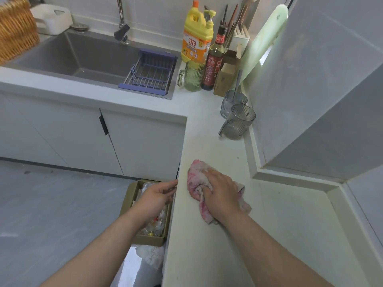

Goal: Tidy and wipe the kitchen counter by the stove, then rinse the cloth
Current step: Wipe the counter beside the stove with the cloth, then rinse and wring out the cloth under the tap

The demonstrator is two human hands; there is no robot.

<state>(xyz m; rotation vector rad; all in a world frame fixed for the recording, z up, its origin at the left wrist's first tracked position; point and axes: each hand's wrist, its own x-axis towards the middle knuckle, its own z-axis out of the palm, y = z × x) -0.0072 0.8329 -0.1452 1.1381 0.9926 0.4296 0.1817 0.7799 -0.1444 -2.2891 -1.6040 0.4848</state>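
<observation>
A pink and white cloth (195,179) lies bunched on the pale kitchen counter (209,241). My right hand (220,192) lies on top of it, its fingers curled into the fabric and pressing it down. My left hand (158,193) is held at the counter's front edge, fingers relaxed and touching the edge, holding nothing. The steel sink (87,56) with its tap (122,27) is at the upper left.
Two grey ribbed cups (238,121), one with a spoon, stand by the wall. A green cup (191,76), sauce bottle (213,63) and yellow detergent jug (195,36) crowd the corner. A purple drain rack (150,71) spans the sink. A cardboard box of rubbish (143,220) sits on the floor below.
</observation>
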